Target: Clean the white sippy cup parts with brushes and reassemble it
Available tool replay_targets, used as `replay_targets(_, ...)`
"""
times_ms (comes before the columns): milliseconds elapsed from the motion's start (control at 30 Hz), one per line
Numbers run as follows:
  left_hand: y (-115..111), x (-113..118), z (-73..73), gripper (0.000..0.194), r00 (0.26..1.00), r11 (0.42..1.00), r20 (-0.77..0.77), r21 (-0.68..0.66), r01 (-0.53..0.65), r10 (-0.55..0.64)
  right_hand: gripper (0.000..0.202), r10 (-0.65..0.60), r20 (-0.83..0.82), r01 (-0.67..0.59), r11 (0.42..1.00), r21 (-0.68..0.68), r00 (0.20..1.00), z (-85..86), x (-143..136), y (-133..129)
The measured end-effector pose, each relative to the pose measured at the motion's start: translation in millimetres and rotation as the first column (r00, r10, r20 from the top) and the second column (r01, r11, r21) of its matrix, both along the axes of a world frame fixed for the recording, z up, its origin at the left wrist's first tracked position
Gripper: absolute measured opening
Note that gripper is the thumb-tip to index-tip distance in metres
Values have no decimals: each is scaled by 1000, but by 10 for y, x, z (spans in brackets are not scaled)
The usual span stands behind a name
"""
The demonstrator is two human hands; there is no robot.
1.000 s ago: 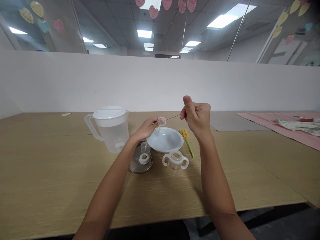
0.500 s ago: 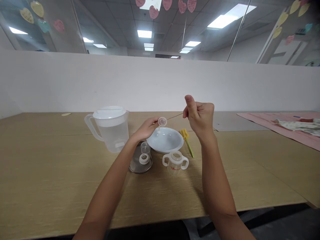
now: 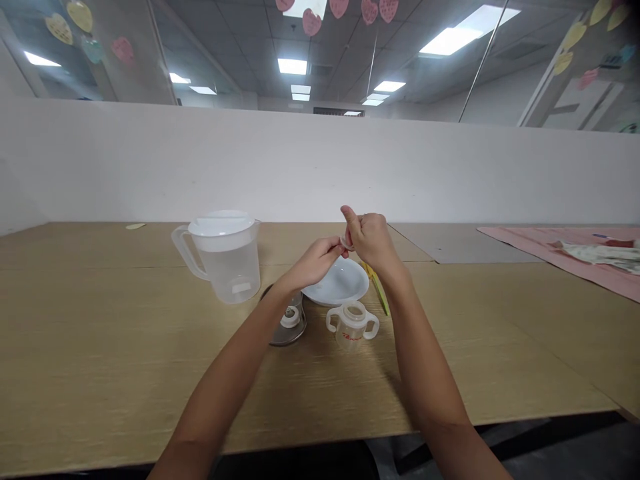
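Closest to you on the table (image 3: 325, 407), below your fingertips and nearer your body, a clear bottle (image 3: 353, 327) stands upright, open at the top, with a white handle on each side and red lettering on its front. Nearer you than your left fingers and a little to their left, a round metal tray (image 3: 287, 340) lies partly under the line of your left forearm, and a white ring (image 3: 290, 317) sits on it. Just beyond, the white bowl (image 3: 340, 287) rests directly beneath your fingers. To its right, below your right wrist, lies a brush (image 3: 381, 297), its green handle pointing back toward you and its yellow head partly hidden.

Above the bowl's far side your hands meet. Your left hand (image 3: 319, 260) has its fingers pinched together on a small pale disc (image 3: 345, 243), which sits between the two hands. Your right hand (image 3: 371, 237) is against it, fingers curled in and thumb raised; how tightly they close, and on what, you cannot tell from here.

Well to the left of your fingers stands a lidded jug (image 3: 227, 260), its handle facing left. Far to their right, a pink cloth (image 3: 530, 243) lies spread out. Beyond everything runs a white wall (image 3: 250, 167).
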State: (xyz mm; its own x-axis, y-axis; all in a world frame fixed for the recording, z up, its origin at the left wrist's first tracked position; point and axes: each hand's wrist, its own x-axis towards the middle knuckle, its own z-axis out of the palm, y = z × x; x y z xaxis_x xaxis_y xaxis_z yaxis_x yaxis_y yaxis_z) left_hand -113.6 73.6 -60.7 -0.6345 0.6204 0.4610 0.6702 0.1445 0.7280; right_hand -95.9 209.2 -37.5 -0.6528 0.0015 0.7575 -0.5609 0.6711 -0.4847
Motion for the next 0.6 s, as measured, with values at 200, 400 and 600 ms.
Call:
replay_targets(200, 63, -94, -76, 28, 999, 989, 10, 144, 46, -48, 64, -54, 18, 53, 996, 69, 998, 49, 93, 33)
replay_targets(400, 58, -140, -68, 31, 1000, 984, 20, 180, 13, -16, 67, -171, -151, 182, 981, 68, 974, -11, 6, -10)
replay_targets(600, 19, -189, -72, 27, 994, 982, -84, 181, -54, 70, 62, 11, -36, -7, 993, 120, 999, -128, -167, -15)
